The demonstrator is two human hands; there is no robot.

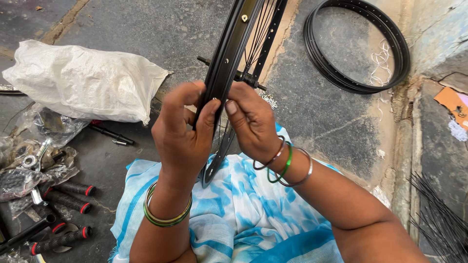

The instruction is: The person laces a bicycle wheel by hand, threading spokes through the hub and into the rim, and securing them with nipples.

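A black bicycle wheel rim (229,53) with thin spokes and a hub axle (243,76) stands upright on edge over my lap. My left hand (183,131) grips the rim from the left, thumb pressed on its inner face. From the right, my right hand (251,122) pinches the same rim, thumb close to the left thumb. Both wrists wear bangles. The rim's lower end rests on my blue and white cloth (234,209). Whatever small part sits between my fingertips is hidden.
Stacked black rims (399,44) lie on the concrete floor at the upper right. A white sack (83,80) sits at the left, with plastic bags of metal parts (29,165) and several black handlebar grips (68,195) below it. Loose spokes (438,219) lie at the lower right.
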